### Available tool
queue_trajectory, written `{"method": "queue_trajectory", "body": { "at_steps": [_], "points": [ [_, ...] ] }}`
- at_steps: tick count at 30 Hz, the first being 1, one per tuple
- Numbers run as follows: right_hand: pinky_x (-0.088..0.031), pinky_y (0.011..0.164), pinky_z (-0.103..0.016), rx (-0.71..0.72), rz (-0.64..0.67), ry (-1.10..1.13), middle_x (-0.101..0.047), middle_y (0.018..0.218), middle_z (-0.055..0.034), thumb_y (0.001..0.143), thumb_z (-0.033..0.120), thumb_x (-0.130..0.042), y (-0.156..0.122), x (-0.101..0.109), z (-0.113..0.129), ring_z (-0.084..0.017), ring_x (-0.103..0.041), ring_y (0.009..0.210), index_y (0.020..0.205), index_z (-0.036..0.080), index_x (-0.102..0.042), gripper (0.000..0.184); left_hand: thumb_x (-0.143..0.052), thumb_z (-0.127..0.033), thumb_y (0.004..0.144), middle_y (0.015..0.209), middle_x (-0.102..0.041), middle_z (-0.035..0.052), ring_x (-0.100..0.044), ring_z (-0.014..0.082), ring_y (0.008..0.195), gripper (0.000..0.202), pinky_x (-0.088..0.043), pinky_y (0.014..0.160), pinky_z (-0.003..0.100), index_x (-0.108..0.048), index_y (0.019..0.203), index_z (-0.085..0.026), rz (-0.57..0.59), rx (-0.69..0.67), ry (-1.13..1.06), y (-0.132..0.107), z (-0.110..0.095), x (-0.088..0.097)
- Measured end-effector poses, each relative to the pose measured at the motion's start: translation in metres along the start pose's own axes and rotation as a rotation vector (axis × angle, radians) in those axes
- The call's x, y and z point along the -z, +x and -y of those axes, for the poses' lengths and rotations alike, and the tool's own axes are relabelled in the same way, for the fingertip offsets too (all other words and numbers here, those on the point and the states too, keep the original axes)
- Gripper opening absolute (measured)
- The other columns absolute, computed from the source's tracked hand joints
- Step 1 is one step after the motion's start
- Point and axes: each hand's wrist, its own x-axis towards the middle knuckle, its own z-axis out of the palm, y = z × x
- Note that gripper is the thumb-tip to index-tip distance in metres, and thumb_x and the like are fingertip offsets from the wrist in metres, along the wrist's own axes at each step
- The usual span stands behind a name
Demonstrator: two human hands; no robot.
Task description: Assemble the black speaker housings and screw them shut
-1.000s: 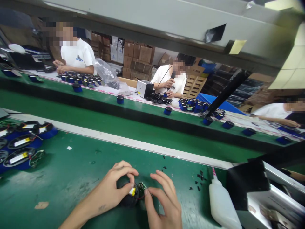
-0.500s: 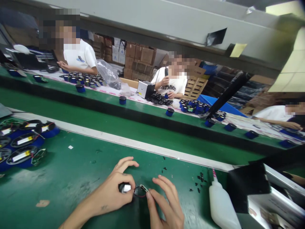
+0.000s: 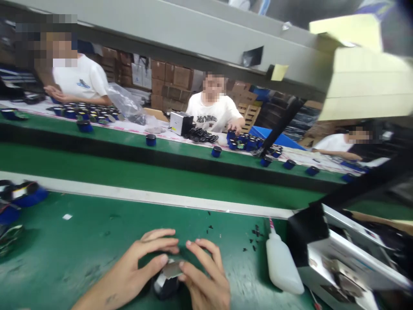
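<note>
Far left, across the way: a co-worker in a white shirt (image 3: 80, 79), hands together above the far bench, a crowd of blue cups (image 3: 87, 113) just beside. On the near green bench (image 3: 97, 245), left margin: a few blue housings (image 3: 32, 198), partly out of view, with a blurred circuit board (image 3: 11, 239) below them. A white scrap (image 3: 67, 217) lay a little to their right. Beyond, a clear plastic bag (image 3: 125, 103) slumped on the far bench.

Near centre, the left hand (image 3: 150, 256) was half open, fingers arched, thumb tip at the upper left edge of the work; could not tell whether it gripped anything. The dark housing (image 3: 163, 289) sat low between the two hands, at the near bench, its underside hidden. Over its top, a grey flat piece (image 3: 172, 270), tilted. The right hand (image 3: 204, 275) had that piece's right end pinched between thumb and index finger, the other fingers lifted and loosely bent.

Behind, a silver box (image 3: 180, 123) and a heap of black parts (image 3: 201, 135); a second co-worker (image 3: 211, 112) had one hand on another group of blue cups (image 3: 247, 141). Single cups were spaced along the far green ledge (image 3: 180, 150). Right of the hands: scattered black bits (image 3: 256, 231), then a white squeeze bottle (image 3: 284, 267), upright, then a silver-and-black machine (image 3: 348, 258). Far right, a third co-worker (image 3: 335, 144) in white.
</note>
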Motion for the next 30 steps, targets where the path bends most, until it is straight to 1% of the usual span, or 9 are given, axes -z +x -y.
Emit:
{"method": "queue_trajectory", "body": {
  "at_steps": [3, 8, 10, 12, 15, 18, 21, 26, 30],
  "points": [
    [-0.057, 0.088, -0.042, 0.016, 0.022, -0.021, -0.065, 0.128, -0.0083, 0.091, 0.017, -0.061, 0.008, 0.004, 0.001, -0.025, -0.058, 0.111, 0.099, 0.026, -0.07, 0.015, -0.063, -0.047, 0.088, 0.131, -0.068, 0.0029, -0.039, 0.0346, 0.14, 0.03, -0.026, 0.116, 0.056, -0.074, 0.114, -0.035, 0.097, 0.097, -0.027, 0.004, 0.005, -0.005],
    [-0.055, 0.091, -0.036, -0.025, 0.223, -0.308, -0.061, 0.132, -0.0103, 0.095, 0.036, -0.057, 0.023, 0.019, -0.006, -0.021, -0.062, 0.107, 0.111, 0.025, -0.067, 0.022, -0.075, -0.043, 0.076, 0.106, -0.076, 0.0031, -0.065, 0.0315, 0.106, 0.04, -0.049, 0.098, 0.042, -0.074, 0.115, -0.033, 0.05, 0.085, -0.155, 0.015, 0.007, -0.002],
    [-0.056, 0.087, -0.033, -0.096, 0.302, -0.451, -0.067, 0.121, -0.0081, 0.097, 0.029, -0.05, 0.026, 0.037, -0.017, -0.02, -0.066, 0.101, 0.117, 0.024, -0.065, 0.025, -0.074, -0.044, 0.077, 0.105, -0.075, 0.0035, -0.066, 0.0299, 0.101, 0.036, -0.05, 0.094, 0.039, -0.076, 0.11, -0.032, 0.023, 0.094, -0.142, 0.018, 0.004, 0.001],
    [-0.056, 0.072, -0.028, -0.183, 0.337, -0.559, -0.072, 0.106, -0.0071, 0.093, 0.01, -0.042, 0.024, 0.061, -0.034, -0.019, -0.071, 0.086, 0.118, 0.021, -0.065, 0.036, -0.075, -0.047, 0.075, 0.094, -0.074, 0.003, -0.067, 0.0284, 0.093, 0.032, -0.05, 0.088, 0.036, -0.078, 0.101, -0.029, -0.003, 0.126, -0.162, 0.019, 0.0, 0.002],
    [-0.041, 0.044, -0.028, -0.319, 0.408, -0.732, -0.074, 0.095, -0.009, 0.075, -0.005, -0.038, 0.015, 0.097, -0.058, -0.018, -0.069, 0.059, 0.103, 0.017, -0.072, 0.05, -0.079, -0.049, 0.071, 0.069, -0.069, -0.0003, -0.067, 0.0234, 0.072, 0.03, -0.049, 0.072, 0.03, -0.074, 0.084, -0.023, -0.06, 0.211, -0.295, 0.02, -0.004, -0.001],
    [-0.027, 0.041, -0.029, -0.422, 0.478, -0.797, -0.074, 0.089, -0.007, 0.07, -0.005, -0.041, 0.003, 0.115, -0.072, -0.018, -0.065, 0.054, 0.094, 0.021, -0.074, 0.048, -0.079, -0.051, 0.072, 0.062, -0.071, 0.0004, -0.066, 0.0207, 0.063, 0.034, -0.046, 0.064, 0.028, -0.066, 0.074, -0.02, -0.071, 0.275, -0.456, 0.022, -0.004, -0.004],
    [-0.021, 0.045, -0.028, -0.521, 0.502, -0.757, -0.071, 0.081, -0.0044, 0.078, 0.001, -0.045, -0.006, 0.115, -0.076, -0.018, -0.063, 0.057, 0.084, 0.025, -0.073, 0.038, -0.08, -0.05, 0.073, 0.067, -0.076, 0.0033, -0.069, 0.0218, 0.067, 0.035, -0.046, 0.069, 0.029, -0.066, 0.075, -0.019, -0.052, 0.31, -0.559, 0.022, -0.004, -0.004],
    [-0.021, 0.05, -0.03, -0.724, 0.387, -0.54, -0.063, 0.074, -0.0068, 0.084, 0.012, -0.043, -0.007, 0.109, -0.076, -0.018, -0.056, 0.059, 0.07, 0.022, -0.068, 0.03, -0.081, -0.047, 0.075, 0.086, -0.081, 0.0043, -0.072, 0.0256, 0.093, 0.051, -0.044, 0.092, 0.034, -0.068, 0.116, -0.021, -0.077, 0.391, -0.662, 0.016, -0.008, -0.002],
    [-0.037, 0.055, -0.029, -0.923, 0.268, -0.135, -0.063, 0.07, -0.0044, 0.082, 0.039, -0.06, -0.003, 0.1, -0.068, -0.018, -0.055, 0.06, 0.078, 0.022, -0.068, 0.019, -0.08, -0.045, 0.077, 0.085, -0.081, 0.006, -0.071, 0.0228, 0.082, 0.036, -0.044, 0.083, 0.03, -0.071, 0.1, -0.019, -0.013, 0.378, -0.668, 0.013, -0.011, -0.001]
  ]
}}
